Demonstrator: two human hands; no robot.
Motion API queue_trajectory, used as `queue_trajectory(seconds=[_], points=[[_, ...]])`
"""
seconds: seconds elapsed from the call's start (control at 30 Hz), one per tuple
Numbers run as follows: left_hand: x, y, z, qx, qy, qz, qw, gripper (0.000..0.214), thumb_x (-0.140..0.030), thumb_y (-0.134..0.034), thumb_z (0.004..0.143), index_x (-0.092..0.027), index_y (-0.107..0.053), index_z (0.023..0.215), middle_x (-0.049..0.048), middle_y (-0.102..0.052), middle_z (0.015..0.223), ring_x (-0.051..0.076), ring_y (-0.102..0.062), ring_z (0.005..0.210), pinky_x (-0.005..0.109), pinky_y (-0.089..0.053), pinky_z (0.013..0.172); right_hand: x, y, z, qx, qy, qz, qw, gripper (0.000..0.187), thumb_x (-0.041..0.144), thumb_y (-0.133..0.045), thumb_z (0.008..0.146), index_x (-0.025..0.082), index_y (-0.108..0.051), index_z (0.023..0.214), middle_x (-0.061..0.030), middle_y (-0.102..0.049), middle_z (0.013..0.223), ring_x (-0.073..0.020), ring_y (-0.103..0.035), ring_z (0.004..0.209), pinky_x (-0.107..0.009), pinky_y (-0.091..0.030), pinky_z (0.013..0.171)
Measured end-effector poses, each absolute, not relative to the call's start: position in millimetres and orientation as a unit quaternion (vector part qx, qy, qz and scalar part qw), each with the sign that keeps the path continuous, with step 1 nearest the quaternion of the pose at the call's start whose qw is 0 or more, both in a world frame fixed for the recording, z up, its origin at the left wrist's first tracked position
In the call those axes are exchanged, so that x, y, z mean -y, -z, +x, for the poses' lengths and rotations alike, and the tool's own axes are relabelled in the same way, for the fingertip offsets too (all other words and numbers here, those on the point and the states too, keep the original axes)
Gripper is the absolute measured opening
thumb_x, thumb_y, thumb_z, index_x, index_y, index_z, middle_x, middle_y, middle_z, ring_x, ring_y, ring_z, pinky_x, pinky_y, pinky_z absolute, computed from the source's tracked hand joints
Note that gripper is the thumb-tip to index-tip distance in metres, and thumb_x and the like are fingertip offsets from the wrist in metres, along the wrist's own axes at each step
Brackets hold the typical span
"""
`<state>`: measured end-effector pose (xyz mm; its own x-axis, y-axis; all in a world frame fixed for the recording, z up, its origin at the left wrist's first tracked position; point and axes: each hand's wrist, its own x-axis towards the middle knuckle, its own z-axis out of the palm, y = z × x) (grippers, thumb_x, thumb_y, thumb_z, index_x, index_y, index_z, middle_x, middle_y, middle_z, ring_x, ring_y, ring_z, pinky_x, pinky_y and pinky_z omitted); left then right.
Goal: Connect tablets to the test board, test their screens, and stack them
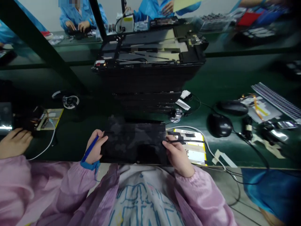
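A black flat panel (134, 142), glossy and smudged like a device screen, is held level in front of me at the table's near edge. My left hand (95, 149) grips its left end between thumb and fingers. A slim blue stick (90, 148) also lies in that hand, and a blue band circles the wrist. My right hand (177, 153) pinches the panel's right end. Just beyond that hand sits a yellow-edged flat battery pack (194, 147) with a white cable. Behind the panel rises a tall stack of black device casings (150, 75).
Two black mice (220, 125), cables and tape scraps lie to the right. A white perforated strip (274, 97) is farther right. On the left, a neighbour's hand (15, 142) rests near another yellow-edged pack (53, 118). A dark green post (44, 44) slants across the left. Co-workers in blue sit opposite.
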<state>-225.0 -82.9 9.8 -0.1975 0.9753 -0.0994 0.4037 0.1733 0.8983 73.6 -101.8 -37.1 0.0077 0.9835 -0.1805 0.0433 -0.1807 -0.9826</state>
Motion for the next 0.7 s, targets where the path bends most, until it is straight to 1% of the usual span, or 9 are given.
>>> queue_trajectory(seconds=[0.07,0.13,0.27,0.33,0.4,0.5,0.57,0.63,0.7], points=[[85,0,-218,-0.656,-0.418,0.458,0.43,0.031,-0.034,-0.056,0.075,-0.024,-0.026,0.078,-0.004,-0.053,0.075,0.013,-0.055,0.067,0.025,-0.047,0.062,100,43,79,0.434,-0.506,-0.591,0.455,0.037,0.052,-0.06,0.08,0.02,-0.064,0.097,-0.0059,-0.069,0.086,-0.0192,-0.064,0.074,-0.035,-0.054,0.07],[84,6,-221,-0.655,-0.432,0.433,0.443,0.033,-0.032,-0.061,0.073,-0.023,-0.029,0.078,-0.0041,-0.049,0.076,0.012,-0.052,0.067,0.024,-0.045,0.064,99,49,85,0.42,-0.48,-0.612,0.468,0.039,0.053,-0.063,0.077,0.02,-0.064,0.098,-0.0077,-0.069,0.094,-0.0204,-0.064,0.08,-0.037,-0.054,0.073],[83,9,-233,-0.677,-0.383,0.504,0.376,0.029,-0.031,-0.062,0.074,-0.022,-0.034,0.076,-0.0036,-0.044,0.077,0.011,-0.049,0.068,0.026,-0.042,0.067,100,58,88,0.404,-0.483,-0.608,0.483,0.051,0.054,-0.064,0.076,0.021,-0.058,0.114,-0.0102,-0.067,0.11,-0.0237,-0.063,0.104,-0.042,-0.052,0.09],[83,9,-236,-0.68,-0.35,0.546,0.341,0.026,-0.03,-0.06,0.075,-0.022,-0.035,0.076,-0.0015,-0.05,0.082,0.013,-0.053,0.073,0.028,-0.043,0.073,98,58,86,0.4,-0.506,-0.595,0.479,0.053,0.053,-0.064,0.076,0.021,-0.055,0.118,-0.01,-0.066,0.114,-0.0232,-0.062,0.108,-0.042,-0.05,0.093],[84,9,-236,-0.683,-0.329,0.577,0.304,0.024,-0.03,-0.059,0.076,-0.022,-0.036,0.076,0.002,-0.056,0.091,0.017,-0.058,0.085,0.032,-0.044,0.082,93,57,85,0.403,-0.525,-0.58,0.475,0.052,0.051,-0.064,0.076,0.021,-0.053,0.117,-0.009,-0.066,0.112,-0.022,-0.062,0.107,-0.041,-0.049,0.094],[85,12,-234,-0.694,-0.317,0.587,0.27,0.024,-0.033,-0.059,0.078,-0.023,-0.037,0.077,0.0066,-0.06,0.102,0.021,-0.06,0.101,0.037,-0.043,0.092,82,54,85,0.421,-0.522,-0.574,0.469,0.047,0.048,-0.064,0.076,0.021,-0.054,0.113,-0.0079,-0.065,0.109,-0.0208,-0.06,0.103,-0.04,-0.049,0.093],[86,15,-235,-0.702,-0.308,0.585,0.266,0.026,-0.037,-0.058,0.077,-0.023,-0.037,0.077,0.0086,-0.06,0.105,0.023,-0.06,0.104,0.038,-0.043,0.094,74,55,84,0.432,-0.513,-0.579,0.464,0.045,0.047,-0.064,0.075,0.02,-0.056,0.11,-0.0082,-0.064,0.112,-0.0201,-0.06,0.097,-0.039,-0.049,0.09],[86,16,-238,-0.703,-0.296,0.588,0.269,0.027,-0.04,-0.058,0.077,-0.022,-0.037,0.077,0.0098,-0.061,0.107,0.024,-0.06,0.104,0.039,-0.043,0.095,68,56,83,0.436,-0.514,-0.579,0.458,0.046,0.045,-0.065,0.073,0.021,-0.056,0.111,-0.0092,-0.06,0.121,-0.0191,-0.06,0.091,-0.037,-0.052,0.082],[87,16,-243,-0.702,-0.285,0.593,0.273,0.028,-0.041,-0.057,0.077,-0.022,-0.036,0.075,0.0098,-0.061,0.107,0.023,-0.061,0.102,0.04,-0.044,0.094,63,57,82,0.436,-0.532,-0.569,0.451,0.048,0.044,-0.066,0.071,0.022,-0.055,0.113,-0.0101,-0.054,0.132,-0.0195,-0.06,0.091,-0.033,-0.053,0.07]])
